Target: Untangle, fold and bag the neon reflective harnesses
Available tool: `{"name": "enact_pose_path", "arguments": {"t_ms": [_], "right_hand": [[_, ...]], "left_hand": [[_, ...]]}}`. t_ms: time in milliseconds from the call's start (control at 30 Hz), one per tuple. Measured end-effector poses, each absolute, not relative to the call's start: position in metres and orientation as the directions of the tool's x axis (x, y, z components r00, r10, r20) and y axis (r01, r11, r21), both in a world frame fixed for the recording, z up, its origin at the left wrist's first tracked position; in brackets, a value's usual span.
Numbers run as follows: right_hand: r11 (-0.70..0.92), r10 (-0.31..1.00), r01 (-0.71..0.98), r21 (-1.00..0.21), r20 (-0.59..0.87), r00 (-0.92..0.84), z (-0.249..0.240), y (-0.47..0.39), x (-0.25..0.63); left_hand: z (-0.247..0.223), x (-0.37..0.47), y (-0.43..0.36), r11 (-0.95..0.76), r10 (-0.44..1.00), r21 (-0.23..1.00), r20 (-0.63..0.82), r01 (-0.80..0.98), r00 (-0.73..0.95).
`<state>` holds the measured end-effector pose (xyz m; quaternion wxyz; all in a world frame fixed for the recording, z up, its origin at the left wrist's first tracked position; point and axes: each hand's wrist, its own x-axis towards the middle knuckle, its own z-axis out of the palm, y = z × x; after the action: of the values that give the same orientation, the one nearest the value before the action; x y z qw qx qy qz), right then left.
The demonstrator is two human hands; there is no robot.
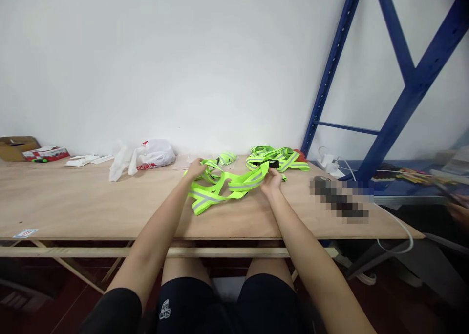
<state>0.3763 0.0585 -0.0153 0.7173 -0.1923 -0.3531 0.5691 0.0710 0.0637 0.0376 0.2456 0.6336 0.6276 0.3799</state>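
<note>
A neon-yellow reflective harness [206, 197] with grey stripes is stretched between my hands over the wooden table. My left hand [197, 169] is closed on a strap at its left side. On the right, my right hand [271, 181] grips the other end, next to a black buckle piece [274, 164]. The lower straps droop onto the table top. Just behind my right hand lies a pile of similar reflective straps [289, 157]. A smaller rolled bundle of reflective strap [226, 158] sits behind the harness, by a clear plastic bag [183, 162].
White plastic bags [157, 153] and flat white packets [86, 160] lie along the wall, left of a cardboard box [18, 148]. A white charger [330, 164] with cable stands at right, near a pixelated dark object [339, 197]. A blue metal frame [331, 60] rises behind. Another person's hand [458, 209] shows far right.
</note>
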Motion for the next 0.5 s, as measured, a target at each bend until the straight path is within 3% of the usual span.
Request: {"name": "enact_pose_path", "arguments": {"t_ms": [133,233,333,400,500], "right_hand": [[0.314,0.949,-0.738,-0.598,0.207,0.237,-0.011,0.062,0.397],[0.371,0.928,-0.733,-0.570,0.209,0.307,-0.009,0.064,0.410],[0.402,0.915,-0.700,-0.590,0.226,0.335,-0.009,0.067,0.422],[0.429,0.896,-0.615,-0.661,0.228,0.381,-0.008,0.069,0.434],[0.459,0.847,-0.452,-0.765,0.224,0.482,-0.005,0.069,0.460]], "left_hand": [[0.075,0.024,0.052,-0.193,0.979,0.924,0.205,0.330,-0.002],[0.098,-0.009,0.039,-0.277,0.956,0.948,0.288,0.154,-0.050],[0.110,-0.038,0.028,-0.351,0.919,0.926,0.312,-0.139,-0.241],[0.113,-0.055,0.024,-0.419,0.878,0.835,0.272,-0.358,-0.393],[0.117,-0.080,0.016,-0.476,0.825,0.786,0.244,-0.394,-0.510]]}}
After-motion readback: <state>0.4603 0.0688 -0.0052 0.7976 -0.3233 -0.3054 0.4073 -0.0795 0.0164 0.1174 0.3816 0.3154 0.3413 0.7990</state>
